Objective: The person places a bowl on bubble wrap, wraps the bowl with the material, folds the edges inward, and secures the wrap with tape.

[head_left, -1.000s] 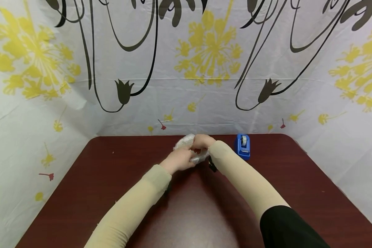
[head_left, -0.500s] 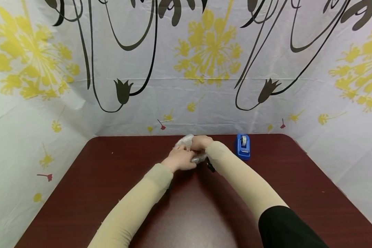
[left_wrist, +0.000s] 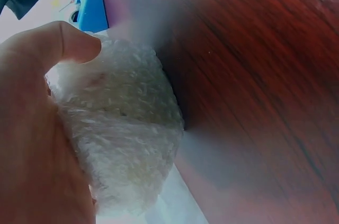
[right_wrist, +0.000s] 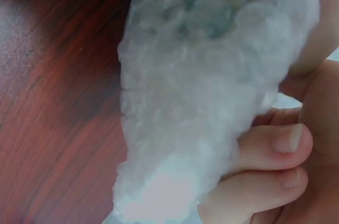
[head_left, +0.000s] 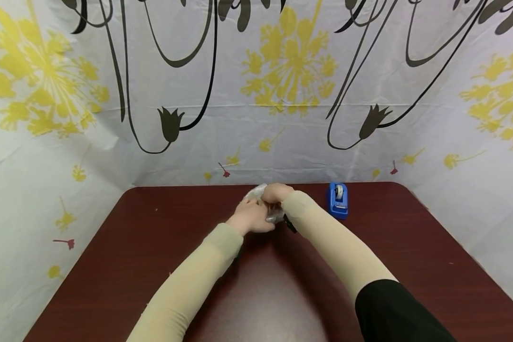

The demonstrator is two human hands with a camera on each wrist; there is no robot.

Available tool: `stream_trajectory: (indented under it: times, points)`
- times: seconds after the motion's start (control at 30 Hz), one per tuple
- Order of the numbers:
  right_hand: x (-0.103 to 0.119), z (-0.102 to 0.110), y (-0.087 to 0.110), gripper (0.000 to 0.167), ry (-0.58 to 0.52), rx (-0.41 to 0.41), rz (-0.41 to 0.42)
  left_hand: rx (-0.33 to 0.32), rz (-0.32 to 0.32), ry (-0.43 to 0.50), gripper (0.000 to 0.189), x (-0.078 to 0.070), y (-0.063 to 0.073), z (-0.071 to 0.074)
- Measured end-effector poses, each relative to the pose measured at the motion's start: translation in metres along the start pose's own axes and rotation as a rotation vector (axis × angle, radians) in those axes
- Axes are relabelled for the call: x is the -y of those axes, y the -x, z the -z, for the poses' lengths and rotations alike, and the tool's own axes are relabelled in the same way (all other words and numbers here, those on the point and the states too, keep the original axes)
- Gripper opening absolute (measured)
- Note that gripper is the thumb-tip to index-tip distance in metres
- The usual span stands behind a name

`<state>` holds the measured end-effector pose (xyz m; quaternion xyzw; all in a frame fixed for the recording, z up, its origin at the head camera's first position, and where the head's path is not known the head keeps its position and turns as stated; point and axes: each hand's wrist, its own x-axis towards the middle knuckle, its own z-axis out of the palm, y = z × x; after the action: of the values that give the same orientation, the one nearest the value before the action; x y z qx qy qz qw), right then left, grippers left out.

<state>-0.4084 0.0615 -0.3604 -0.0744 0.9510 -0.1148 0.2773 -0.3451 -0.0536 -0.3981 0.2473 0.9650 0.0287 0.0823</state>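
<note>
A bundle of clear bubble wrap (head_left: pixel 256 191) is between my two hands at the table's far edge. My left hand (head_left: pixel 253 214) grips its near left side; in the left wrist view the thumb lies over one end of the bubble wrap (left_wrist: pixel 124 113). From above and the right, my right hand (head_left: pixel 278 192) holds the bundle. In the right wrist view two fingertips (right_wrist: pixel 288 139) curl in against the bubble wrap (right_wrist: pixel 190 86). Something dark and greenish shows faintly through the layers, and I cannot tell what is wrapped inside.
A blue tape dispenser (head_left: pixel 338 202) with a roll in it stands right of my hands, near the back edge of the dark red-brown table (head_left: pixel 175 256). Directly behind the table hangs a white flower-printed sheet (head_left: pixel 222 142).
My left hand has shifted slightly right, its fingers now lying further over the bundle. My right hand stays at the bundle's far side. The tape dispenser appears in slightly different place as the head view turns.
</note>
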Motion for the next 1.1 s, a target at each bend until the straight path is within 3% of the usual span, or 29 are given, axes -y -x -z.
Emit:
stream_trajectory:
  times: [0.1, 0.17, 0.3, 0.47, 0.6, 0.87, 1.1]
  points:
    - [-0.001, 0.001, -0.003, 0.040, -0.064, 0.012, 0.007, -0.010, 0.016, 0.021, 0.084, 0.002, 0.001, 0.000]
    - [-0.001, 0.000, -0.007, 0.040, -0.028, 0.018, 0.026, -0.019, 0.021, 0.018, 0.086, 0.004, 0.001, 0.000]
    - [0.003, -0.002, -0.012, 0.037, 0.098, -0.002, 0.039, -0.034, 0.023, -0.018, 0.067, 0.006, 0.002, 0.000]
    - [0.010, -0.002, -0.013, 0.034, 0.125, 0.005, -0.019, -0.028, 0.042, -0.062, 0.042, 0.005, 0.002, 0.001]
    - [0.012, -0.003, -0.012, 0.031, 0.159, -0.003, -0.033, 0.002, 0.075, -0.101, 0.044, 0.000, 0.000, 0.004]
    - [0.010, -0.005, 0.001, 0.022, 0.233, -0.097, 0.026, 0.052, 0.140, -0.157, 0.035, -0.011, -0.004, 0.008]
    - [0.008, -0.012, -0.010, 0.023, 0.337, -0.094, 0.006, 0.063, 0.157, -0.182, 0.041, -0.015, -0.005, 0.006]
